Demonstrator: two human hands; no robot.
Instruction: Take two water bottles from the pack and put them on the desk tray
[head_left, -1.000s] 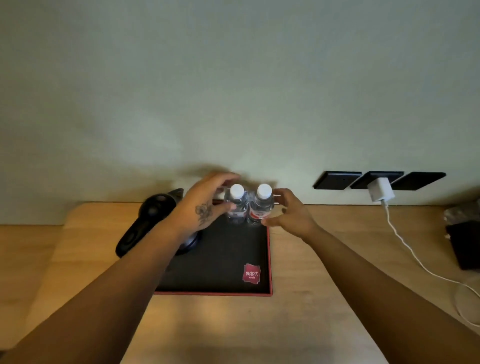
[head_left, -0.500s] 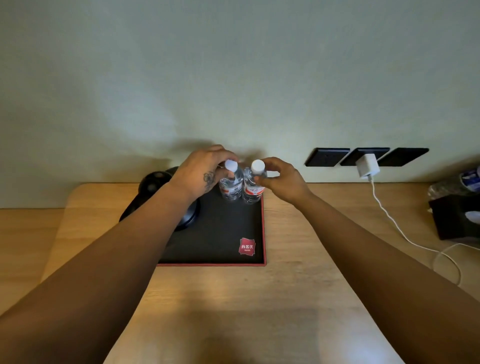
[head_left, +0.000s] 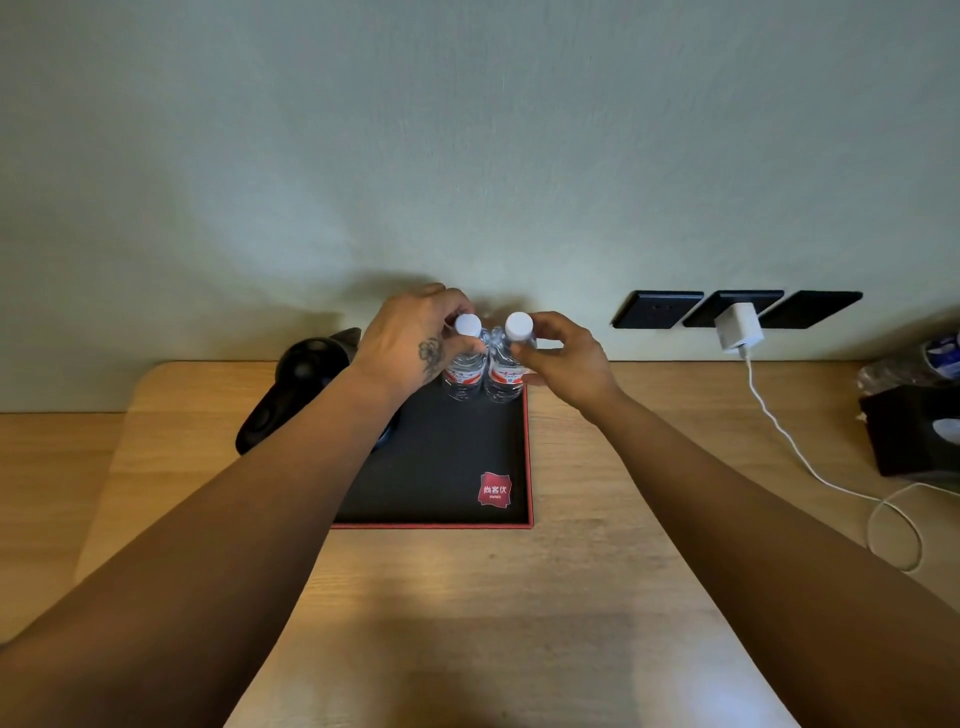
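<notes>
Two small clear water bottles with white caps and red labels stand upright side by side at the far right corner of the black, red-edged tray (head_left: 447, 467). My left hand (head_left: 410, 343) grips the neck of the left bottle (head_left: 465, 371) just under its cap. My right hand (head_left: 561, 353) holds the right bottle (head_left: 505, 376) at its neck and shoulder. The bottles touch each other. The pack lies at the far right edge, partly cut off.
A black kettle (head_left: 296, 387) sits on the tray's left side, partly behind my left forearm. A white charger (head_left: 737, 327) plugs into dark wall sockets, its cable looping over the wooden desk. A dark box (head_left: 914, 431) and wrapped bottles (head_left: 930, 361) sit far right.
Both hands have shifted from the bottles' sides up to their necks near the caps. The bottles stay upright in the same tray corner. My head tilted, lowering the view slightly.
</notes>
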